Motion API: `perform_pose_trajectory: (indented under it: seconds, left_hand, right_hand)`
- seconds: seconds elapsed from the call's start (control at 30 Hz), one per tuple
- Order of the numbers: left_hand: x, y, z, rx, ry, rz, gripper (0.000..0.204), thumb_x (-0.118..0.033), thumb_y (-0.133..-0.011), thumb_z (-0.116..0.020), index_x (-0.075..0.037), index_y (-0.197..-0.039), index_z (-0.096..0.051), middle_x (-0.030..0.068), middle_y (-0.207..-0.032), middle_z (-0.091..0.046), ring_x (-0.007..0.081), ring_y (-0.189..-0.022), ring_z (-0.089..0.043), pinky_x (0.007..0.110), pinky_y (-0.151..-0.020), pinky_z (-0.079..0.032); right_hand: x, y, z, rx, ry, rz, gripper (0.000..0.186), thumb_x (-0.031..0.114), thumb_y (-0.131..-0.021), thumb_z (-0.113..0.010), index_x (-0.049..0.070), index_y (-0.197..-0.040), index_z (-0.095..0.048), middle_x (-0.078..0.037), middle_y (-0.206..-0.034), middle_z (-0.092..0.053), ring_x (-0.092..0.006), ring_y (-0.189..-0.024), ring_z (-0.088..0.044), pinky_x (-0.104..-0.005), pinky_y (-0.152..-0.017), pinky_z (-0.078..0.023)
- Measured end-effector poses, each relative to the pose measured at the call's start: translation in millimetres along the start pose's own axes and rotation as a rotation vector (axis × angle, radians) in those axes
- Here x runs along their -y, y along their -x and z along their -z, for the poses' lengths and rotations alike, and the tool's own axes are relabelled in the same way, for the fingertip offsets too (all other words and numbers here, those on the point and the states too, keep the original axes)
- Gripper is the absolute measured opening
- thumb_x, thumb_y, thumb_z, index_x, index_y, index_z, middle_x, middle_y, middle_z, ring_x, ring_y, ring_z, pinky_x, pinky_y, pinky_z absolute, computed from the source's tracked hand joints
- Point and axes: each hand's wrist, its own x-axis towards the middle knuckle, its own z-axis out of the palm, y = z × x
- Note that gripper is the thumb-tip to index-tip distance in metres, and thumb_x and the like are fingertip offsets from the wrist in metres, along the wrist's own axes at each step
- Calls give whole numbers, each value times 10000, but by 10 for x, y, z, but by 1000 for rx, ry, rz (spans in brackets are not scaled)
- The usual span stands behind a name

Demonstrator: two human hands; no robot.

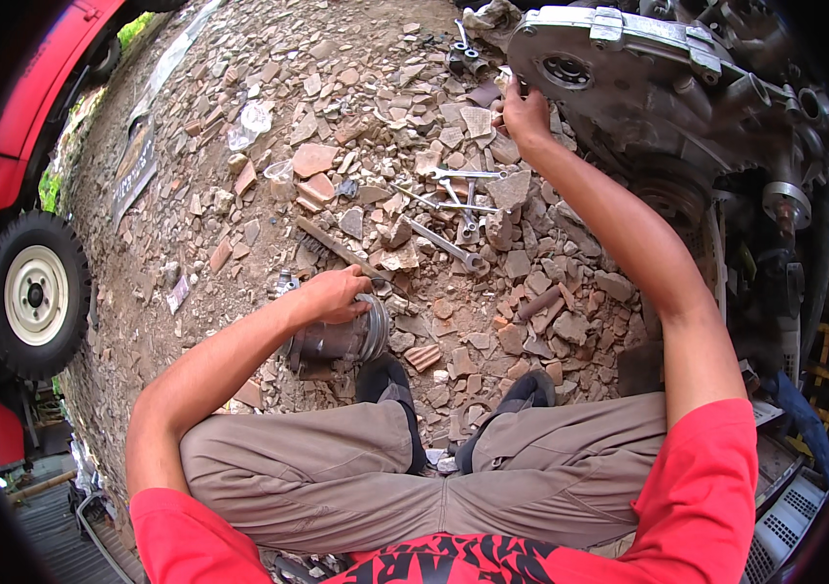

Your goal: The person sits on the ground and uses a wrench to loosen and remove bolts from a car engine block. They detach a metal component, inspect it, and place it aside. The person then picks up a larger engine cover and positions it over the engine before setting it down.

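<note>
I squat on rubble-strewn ground. My left hand (335, 295) rests on top of a grey metal cylinder part (342, 341) standing on the ground by my left foot, fingers curled over its rim. My right hand (523, 109) reaches up to the edge of a large grey engine housing (629, 68) at the upper right, fingers pinched on something small at its lower left corner; what it pinches is too small to tell. Several wrenches (458, 190) lie on the stones between my two hands.
Broken brick and stone pieces (337, 127) cover the ground. A red vehicle with a white-hubbed wheel (35, 292) stands at the left. A long flat metal bar (337, 248) lies near the wrenches. Engine parts and hoses (784, 204) crowd the right side.
</note>
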Motion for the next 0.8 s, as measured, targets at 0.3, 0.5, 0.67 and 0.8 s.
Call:
perform_pose_trajectory:
  seconds: [0.3, 0.5, 0.67, 0.8]
  left_hand:
    - [-24, -3, 21, 16, -11, 17, 401, -339, -909, -629, -49, -1184, -609, 183, -1099, -578, 386, -987, -621, 470, -861, -495]
    - [-26, -5, 20, 12, -19, 9, 404, -342, -908, -629, -52, -1189, -607, 183, -1096, -582, 385, -989, -621, 470, -858, -497]
    - [-4, -6, 8, 11, -19, 4, 407, -345, -907, -630, -54, -1191, -607, 181, -1104, -581, 384, -995, -621, 470, -858, -497]
    - [-2, 11, 4, 20, -13, 21, 408, -343, -904, -635, -53, -1190, -608, 182, -1111, -579, 383, -1002, -618, 470, -864, -495]
  right_hand:
    - [49, 59, 38, -1, -60, -14, 384, 402, -1040, -400, 35, -1097, -498, -83, -743, -620, -147, -478, -593, -266, -401, -449]
    - [54, 26, 57, 6, 20, -29, 405, 395, -1037, -420, 9, -1084, -535, -82, -736, -623, -145, -484, -599, -275, -409, -465]
    - [56, -7, 53, -3, -57, -29, 423, 387, -1028, -456, -24, -1006, -553, -79, -734, -627, -151, -499, -616, -283, -418, -475]
    - [70, 60, -39, -96, -17, -36, 399, 363, -1029, -464, -24, -988, -554, -84, -730, -629, -158, -490, -616, -286, -422, -471]
